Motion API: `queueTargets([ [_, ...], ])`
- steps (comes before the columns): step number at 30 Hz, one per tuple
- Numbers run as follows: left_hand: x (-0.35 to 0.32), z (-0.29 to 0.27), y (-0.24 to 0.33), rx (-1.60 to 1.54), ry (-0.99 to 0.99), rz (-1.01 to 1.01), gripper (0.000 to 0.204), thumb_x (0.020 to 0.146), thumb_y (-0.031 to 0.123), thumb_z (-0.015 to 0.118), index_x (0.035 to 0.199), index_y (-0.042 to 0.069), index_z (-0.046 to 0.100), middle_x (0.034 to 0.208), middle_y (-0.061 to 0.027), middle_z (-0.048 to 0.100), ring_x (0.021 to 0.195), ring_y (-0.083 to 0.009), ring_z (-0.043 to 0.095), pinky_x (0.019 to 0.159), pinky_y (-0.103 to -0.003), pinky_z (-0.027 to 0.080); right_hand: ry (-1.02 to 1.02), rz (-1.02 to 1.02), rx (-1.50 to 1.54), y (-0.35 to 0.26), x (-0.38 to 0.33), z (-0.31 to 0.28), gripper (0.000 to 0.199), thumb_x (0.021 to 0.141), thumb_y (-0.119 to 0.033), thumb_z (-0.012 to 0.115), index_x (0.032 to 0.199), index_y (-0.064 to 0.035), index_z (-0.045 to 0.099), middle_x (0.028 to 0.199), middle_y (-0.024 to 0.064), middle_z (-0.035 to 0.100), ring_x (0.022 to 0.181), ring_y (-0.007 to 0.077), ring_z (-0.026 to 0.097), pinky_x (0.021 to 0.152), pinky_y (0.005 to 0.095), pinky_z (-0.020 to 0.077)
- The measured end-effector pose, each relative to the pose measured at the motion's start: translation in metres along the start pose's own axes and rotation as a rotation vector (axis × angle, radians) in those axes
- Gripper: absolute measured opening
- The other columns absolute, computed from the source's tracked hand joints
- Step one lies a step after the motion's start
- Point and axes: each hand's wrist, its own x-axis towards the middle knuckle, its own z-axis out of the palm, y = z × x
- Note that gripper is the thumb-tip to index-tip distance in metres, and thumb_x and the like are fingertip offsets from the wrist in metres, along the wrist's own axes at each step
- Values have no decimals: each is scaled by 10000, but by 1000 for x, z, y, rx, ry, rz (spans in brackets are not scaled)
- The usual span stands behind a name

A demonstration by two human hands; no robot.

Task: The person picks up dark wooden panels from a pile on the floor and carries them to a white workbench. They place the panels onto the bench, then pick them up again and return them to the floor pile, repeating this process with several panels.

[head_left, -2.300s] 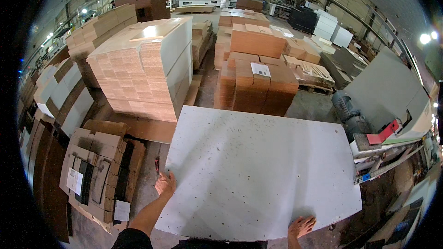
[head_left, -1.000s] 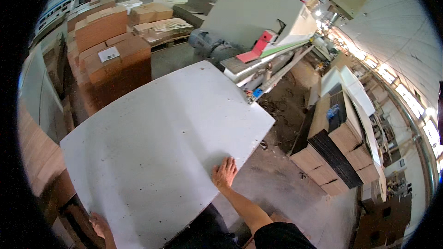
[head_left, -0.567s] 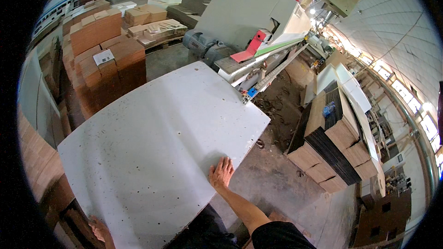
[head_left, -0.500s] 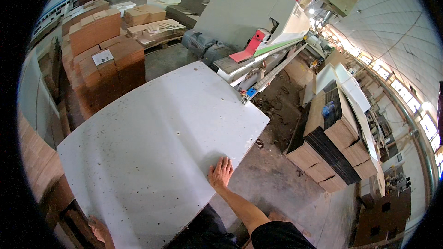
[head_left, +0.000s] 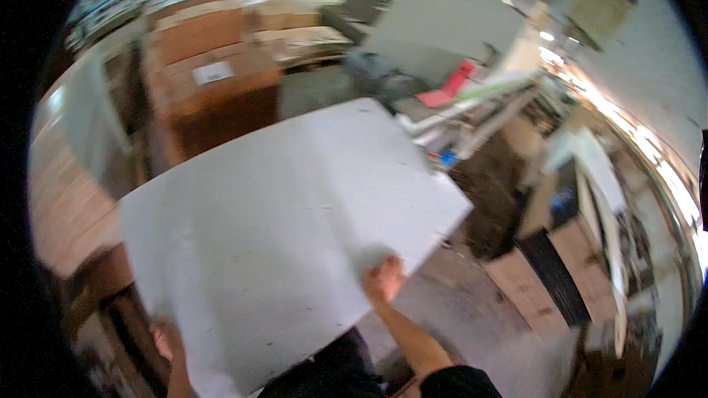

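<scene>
A large white board (head_left: pixel 265 228), flat and nearly rectangular, spreads out in front of me with its far right corner beside a machine. My left hand (head_left: pixel 167 339) is against the board's left edge near me; blur and the edge keep its fingers from showing clearly. On the board's upper face, close to its right edge, rests my right hand (head_left: pixel 385 278), blurred, holding nothing that I can see. The machine (head_left: pixel 450 22) has a pale grey housing, a red angled part (head_left: pixel 448 87) and a small blue part (head_left: pixel 448 157) close to the board's corner.
Brown stacked panels (head_left: pixel 214 96) stand at the far left, a paper sheet (head_left: pixel 213 73) on them. Wood-toned boards (head_left: pixel 74 199) lie left of the white board. At the right stands a stack of brown and black panels (head_left: pixel 564 273). Dark debris (head_left: pixel 490 191) covers the floor by the machine.
The whole view has shifted, so the board and surroundings sit farther right and are blurred. Both hands remain at the board; the right hand's fingers look more bent.
</scene>
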Motion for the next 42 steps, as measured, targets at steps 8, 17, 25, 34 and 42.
queueTargets([
  [8, -55, -76, 75, -173, -19, -351, 635, 964, 559, 454, 1291, 17, 515, 887, -167, 729, 863, -352, 716, 816, -474, 538, 115, -26, 67, 8, 15, 1, 585, 934, -274, 623, 1426, -25, 426, 1496, 128, 417, 1368, 284, 408, 1043, 479, 366],
  [17, -52, -142, 92, -343, -230, -401, 639, 968, 560, 412, 1227, -13, 528, 1148, -214, 675, 1041, -362, 673, 909, -481, 516, 352, -254, -98, 11, 22, 21, 636, 940, -458, 559, 1407, -28, 527, 1468, 164, 477, 1329, 406, 432, 978, 609, 407],
  [25, -60, -147, 90, -380, -214, -412, 616, 966, 561, 424, 1188, -3, 535, 1143, -201, 680, 1044, -352, 678, 896, -482, 512, 273, -252, -10, 24, 24, 28, 664, 945, -487, 543, 1426, -31, 500, 1527, 178, 406, 1368, 458, 373, 976, 628, 395],
  [34, -63, -142, 88, -399, -182, -407, 625, 967, 563, 415, 1204, -5, 522, 1194, -215, 660, 1090, -363, 658, 933, -489, 490, 379, -416, -128, 45, 36, 59, 585, 928, -433, 575, 1393, -80, 535, 1516, 221, 405, 1365, 525, 352, 954, 672, 392],
  [42, -65, -145, 88, -408, -161, -395, 623, 971, 561, 408, 1233, 5, 512, 1201, -213, 658, 1128, -357, 640, 943, -491, 479, 305, -343, -104, 28, 28, 45, 604, 915, -463, 569, 1363, -57, 557, 1471, 199, 459, 1331, 476, 409, 962, 629, 406],
])
